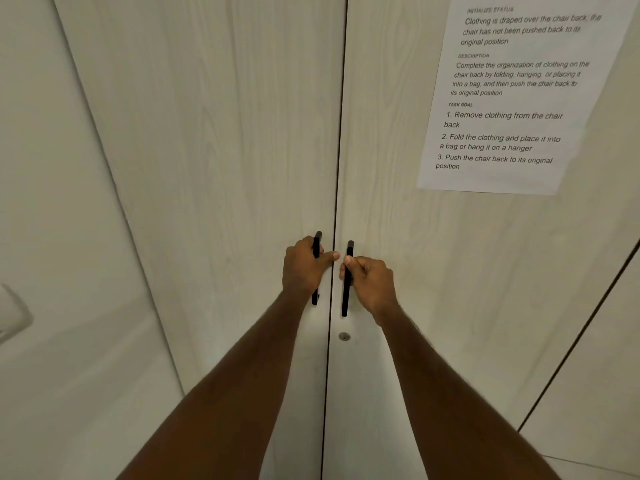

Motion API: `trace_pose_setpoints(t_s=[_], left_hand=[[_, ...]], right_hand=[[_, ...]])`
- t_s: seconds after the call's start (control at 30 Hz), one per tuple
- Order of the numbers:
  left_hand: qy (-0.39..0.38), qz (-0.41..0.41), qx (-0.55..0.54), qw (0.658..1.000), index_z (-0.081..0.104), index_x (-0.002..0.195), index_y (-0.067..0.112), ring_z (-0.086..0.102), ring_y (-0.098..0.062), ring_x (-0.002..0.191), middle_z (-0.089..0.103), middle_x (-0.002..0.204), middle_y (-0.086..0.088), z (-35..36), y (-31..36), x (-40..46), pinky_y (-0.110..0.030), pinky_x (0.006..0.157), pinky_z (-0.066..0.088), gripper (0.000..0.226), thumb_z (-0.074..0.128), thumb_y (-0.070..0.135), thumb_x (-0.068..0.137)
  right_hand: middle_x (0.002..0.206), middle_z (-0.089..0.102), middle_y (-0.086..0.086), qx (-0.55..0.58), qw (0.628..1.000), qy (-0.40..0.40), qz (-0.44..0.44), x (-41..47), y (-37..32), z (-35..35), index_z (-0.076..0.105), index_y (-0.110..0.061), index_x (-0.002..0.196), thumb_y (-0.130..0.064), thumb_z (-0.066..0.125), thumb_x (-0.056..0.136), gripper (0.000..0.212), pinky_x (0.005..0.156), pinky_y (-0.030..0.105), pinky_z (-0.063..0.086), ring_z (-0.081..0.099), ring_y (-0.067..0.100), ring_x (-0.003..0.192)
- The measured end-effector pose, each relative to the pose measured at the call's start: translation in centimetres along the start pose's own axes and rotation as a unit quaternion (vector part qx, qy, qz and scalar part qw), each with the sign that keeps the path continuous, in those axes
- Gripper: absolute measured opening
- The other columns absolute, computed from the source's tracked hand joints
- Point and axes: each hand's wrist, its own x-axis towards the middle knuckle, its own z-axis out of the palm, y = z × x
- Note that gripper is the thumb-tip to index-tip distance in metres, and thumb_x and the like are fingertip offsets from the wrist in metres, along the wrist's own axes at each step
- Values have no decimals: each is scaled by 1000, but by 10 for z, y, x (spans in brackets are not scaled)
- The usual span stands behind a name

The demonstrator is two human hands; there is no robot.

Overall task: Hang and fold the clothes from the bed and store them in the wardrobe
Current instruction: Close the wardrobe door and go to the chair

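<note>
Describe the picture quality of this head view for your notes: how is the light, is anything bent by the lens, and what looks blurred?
Head view: dim, warm, even light with no glare; the wide lens bends the door seam and tilts the left door's edge; the paper sheet is readable, softer at its top edge; the left hand and right hand on the black handles look fairly sharp.

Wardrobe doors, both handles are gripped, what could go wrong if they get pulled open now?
The left hand and right hand grip the black handles close to the centre seam, so knuckles might knock together. The taped paper sheet on the right door could flap or peel as it swings.
</note>
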Motion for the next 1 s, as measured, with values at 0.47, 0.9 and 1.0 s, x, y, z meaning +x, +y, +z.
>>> trace_pose_setpoints(t_s=[0.47, 0.9, 1.0], left_hand=[[16, 37, 30, 999, 58, 85, 11, 60, -18, 68, 62, 74, 0, -7, -13, -22, -31, 64, 48, 37, 69, 46, 92], [-48, 85, 60, 993, 59, 93, 9, 66, -25, 77, 68, 83, -8, 0, -28, 13, -39, 75, 55, 45, 27, 36, 110], [-62, 84, 51, 993, 60, 90, 8, 66, -27, 76, 68, 81, -8, 3, -32, 21, -44, 77, 55, 47, 29, 37, 110]], right_hand=[[75, 73, -5, -27, 999, 32, -8, -25, -7, 1, 73, -22, 77, -42, 50, 105, 42, 83, 39, 57, 70, 14, 74], [78, 73, -1, -66, 997, 49, 13, -5, -8, 8, 73, -18, 80, -42, 47, 106, 44, 83, 38, 56, 69, 18, 75], [76, 73, -3, -71, 996, 45, 9, 4, -3, 9, 72, -20, 77, -42, 46, 106, 45, 84, 41, 56, 69, 18, 75]])
